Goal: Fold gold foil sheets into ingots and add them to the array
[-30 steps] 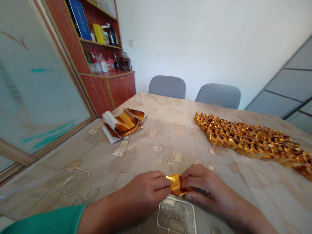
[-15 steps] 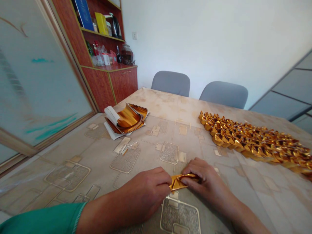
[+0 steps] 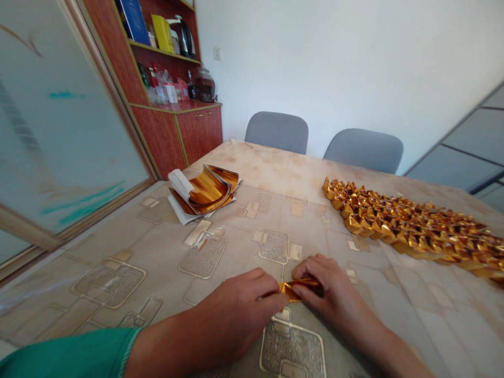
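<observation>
A small folded piece of gold foil paper (image 3: 290,292) lies between my two hands, low over the patterned tablecloth (image 3: 236,247). My left hand (image 3: 250,302) pinches its left end, thumb and fingers closed and covering that end. At the other end my right hand (image 3: 331,289) grips it, the thumb in front and the fingers curled behind. Parts of the paper are hidden under both hands. To the right, rows of folded gold paper pieces (image 3: 409,223) stand packed together on the table.
A curled stack of gold and white paper sheets (image 3: 208,191) lies at the table's far left. Two grey chairs (image 3: 276,131) stand behind the far edge. A reddish cabinet (image 3: 197,134) with bottles and a kettle fills the left corner, beside a frosted sliding door (image 3: 71,126).
My left hand has shifted slightly right along the gold paper, its thumb now covering more of it. Less of the paper shows between my hands. My right hand keeps its grip.
</observation>
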A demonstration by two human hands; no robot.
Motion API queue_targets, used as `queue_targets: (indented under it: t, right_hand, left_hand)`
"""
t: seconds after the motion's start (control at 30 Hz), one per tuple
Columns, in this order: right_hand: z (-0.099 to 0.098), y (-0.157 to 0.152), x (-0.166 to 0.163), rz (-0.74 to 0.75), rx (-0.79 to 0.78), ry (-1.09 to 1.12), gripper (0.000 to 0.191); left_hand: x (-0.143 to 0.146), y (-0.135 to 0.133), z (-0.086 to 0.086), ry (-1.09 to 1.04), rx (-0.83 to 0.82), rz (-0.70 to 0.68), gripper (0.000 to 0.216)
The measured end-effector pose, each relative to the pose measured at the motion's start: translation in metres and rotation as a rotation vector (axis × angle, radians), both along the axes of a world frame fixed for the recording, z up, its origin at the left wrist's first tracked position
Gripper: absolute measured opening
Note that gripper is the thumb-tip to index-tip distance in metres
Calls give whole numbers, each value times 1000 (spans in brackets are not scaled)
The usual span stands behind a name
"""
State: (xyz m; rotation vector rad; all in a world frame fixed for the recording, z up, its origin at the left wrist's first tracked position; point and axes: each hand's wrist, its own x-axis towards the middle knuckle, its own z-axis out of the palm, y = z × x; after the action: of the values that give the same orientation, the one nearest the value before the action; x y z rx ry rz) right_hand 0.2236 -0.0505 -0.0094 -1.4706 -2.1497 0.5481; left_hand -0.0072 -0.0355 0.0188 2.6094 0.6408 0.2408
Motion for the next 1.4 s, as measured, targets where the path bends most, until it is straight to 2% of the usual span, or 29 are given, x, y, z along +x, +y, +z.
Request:
queue_targets:
  t: [0.3, 0.43, 0.7, 0.87, 1.03, 1.2, 1.4]
  right_hand:
    - [8, -1, -1, 41, 81, -100, 12]
    - [9, -1, -3, 22, 157, -163, 15]
    - [5, -4, -3, 88, 38, -146, 8]
    - [5, -7, -7, 82, 80, -244, 6]
    - [2, -11, -13, 41, 138, -341, 9]
    - [-1, -13, -13, 24, 154, -317, 15]
    - [11, -14, -5, 84, 64, -153, 11]
  left_hand:
    - [1, -2, -9, -21, 154, -23, 21]
    - [1, -3, -13, -76, 199, -37, 29]
    - [3, -4, -10, 16, 200, -45, 25]
    - [1, -2, -12, -26, 255, -72, 24]
    - [-9, 3, -13, -95, 303, -121, 38]
    - [-20, 6, -11, -34, 296, -167, 54]
    - [-23, 3, -14, 21, 304, -157, 53]
